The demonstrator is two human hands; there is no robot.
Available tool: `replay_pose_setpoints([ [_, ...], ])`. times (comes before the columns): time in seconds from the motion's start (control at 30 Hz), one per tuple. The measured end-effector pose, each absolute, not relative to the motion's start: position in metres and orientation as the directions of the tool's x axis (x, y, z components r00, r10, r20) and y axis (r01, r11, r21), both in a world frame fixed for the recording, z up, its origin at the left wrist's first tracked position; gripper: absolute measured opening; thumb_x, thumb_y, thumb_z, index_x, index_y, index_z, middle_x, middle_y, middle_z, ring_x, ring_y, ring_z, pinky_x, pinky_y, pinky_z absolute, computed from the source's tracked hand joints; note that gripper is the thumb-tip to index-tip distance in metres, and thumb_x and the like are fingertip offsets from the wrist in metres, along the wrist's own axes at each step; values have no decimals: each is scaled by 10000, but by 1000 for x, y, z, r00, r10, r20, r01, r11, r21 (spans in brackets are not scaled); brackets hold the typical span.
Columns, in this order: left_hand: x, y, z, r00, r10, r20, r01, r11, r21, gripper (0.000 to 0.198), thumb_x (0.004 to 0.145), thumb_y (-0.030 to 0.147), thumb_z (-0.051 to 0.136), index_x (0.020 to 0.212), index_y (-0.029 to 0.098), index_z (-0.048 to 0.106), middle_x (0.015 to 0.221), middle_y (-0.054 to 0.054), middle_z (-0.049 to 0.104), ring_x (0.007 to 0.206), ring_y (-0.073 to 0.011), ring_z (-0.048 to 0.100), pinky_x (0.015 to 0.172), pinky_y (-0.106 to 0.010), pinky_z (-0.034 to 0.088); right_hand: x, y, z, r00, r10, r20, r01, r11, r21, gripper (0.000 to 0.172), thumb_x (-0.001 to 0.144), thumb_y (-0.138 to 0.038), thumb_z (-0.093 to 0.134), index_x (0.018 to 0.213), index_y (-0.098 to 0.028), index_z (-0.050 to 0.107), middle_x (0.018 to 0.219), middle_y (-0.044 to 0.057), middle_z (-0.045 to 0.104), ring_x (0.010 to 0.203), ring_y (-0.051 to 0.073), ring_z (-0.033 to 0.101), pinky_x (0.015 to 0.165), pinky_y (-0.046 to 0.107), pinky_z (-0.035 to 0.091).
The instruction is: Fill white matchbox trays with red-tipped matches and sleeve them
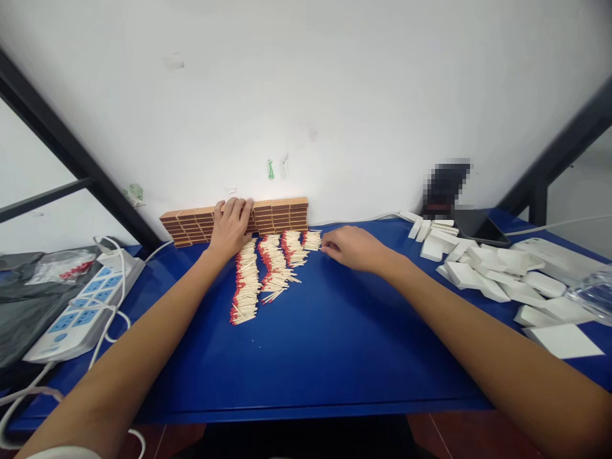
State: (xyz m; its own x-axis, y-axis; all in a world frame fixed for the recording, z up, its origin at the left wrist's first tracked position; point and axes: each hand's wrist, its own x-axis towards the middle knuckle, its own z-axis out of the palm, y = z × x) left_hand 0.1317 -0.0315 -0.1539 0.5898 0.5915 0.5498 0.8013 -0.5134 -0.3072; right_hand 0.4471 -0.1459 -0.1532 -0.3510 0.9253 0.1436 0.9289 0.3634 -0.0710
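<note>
My left hand (231,226) lies against a long stack of brown-sided boxes (281,217), its slightly bent fingers spread over the top edge and its thumb lower down by the matches. Red-tipped matches (247,280) lie on the blue table in several uneven rows running toward me from the stack. The leftmost row is the longest, and the short pile of matches (312,240) at the right is the smallest. Beside that short pile is my right hand (351,247), fingers curled and pinched together at its edge; whatever sits between the fingertips is hidden.
White paper box pieces (478,271) lie heaped at the right, near a dark phone (480,227). A white power strip (88,306) with looping cables and a black plastic bag (23,306) occupy the left. Behind the blue table (306,357) rises a white wall.
</note>
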Motion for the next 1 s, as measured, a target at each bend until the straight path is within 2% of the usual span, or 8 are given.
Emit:
replay_pose_setpoints([
  [0.33, 133, -30, -152, 602, 589, 540, 794, -512, -327, 862, 833, 234, 620, 1609, 49, 291, 1507, -277, 477, 1454, -448, 393, 1228, -592, 191, 449, -145, -154, -350, 927, 133, 930, 361, -68, 221, 1010, -285, 535, 948, -194, 726, 994, 96, 779, 823, 200, 665, 638, 289, 319],
  [0.5, 134, -29, -152, 586, 588, 558, 806, -493, -327, 920, 824, 255, 675, 1612, 34, 254, 1530, -286, 435, 1461, -468, 359, 1238, -605, 170, 450, -146, -152, -337, 933, 130, 935, 347, -70, 225, 1015, -294, 539, 948, -192, 728, 999, 101, 778, 818, 197, 664, 637, 286, 317],
  [0.7, 134, -27, -153, 584, 593, 554, 809, -478, -341, 938, 849, 222, 657, 1642, 58, 184, 1471, -261, 472, 1413, -450, 391, 1208, -596, 215, 452, -144, -152, -322, 938, 130, 941, 332, -64, 206, 1005, -300, 553, 933, -197, 716, 984, 91, 776, 821, 199, 660, 637, 285, 318],
  [1.0, 131, -29, -152, 611, 566, 553, 789, -490, -370, 991, 799, 214, 671, 1663, 114, 197, 1444, -224, 512, 1346, -447, 441, 1194, -622, 249, 454, -143, -154, -314, 939, 140, 940, 328, -90, 206, 999, -300, 554, 939, -204, 726, 963, 83, 778, 811, 197, 663, 642, 280, 334],
])
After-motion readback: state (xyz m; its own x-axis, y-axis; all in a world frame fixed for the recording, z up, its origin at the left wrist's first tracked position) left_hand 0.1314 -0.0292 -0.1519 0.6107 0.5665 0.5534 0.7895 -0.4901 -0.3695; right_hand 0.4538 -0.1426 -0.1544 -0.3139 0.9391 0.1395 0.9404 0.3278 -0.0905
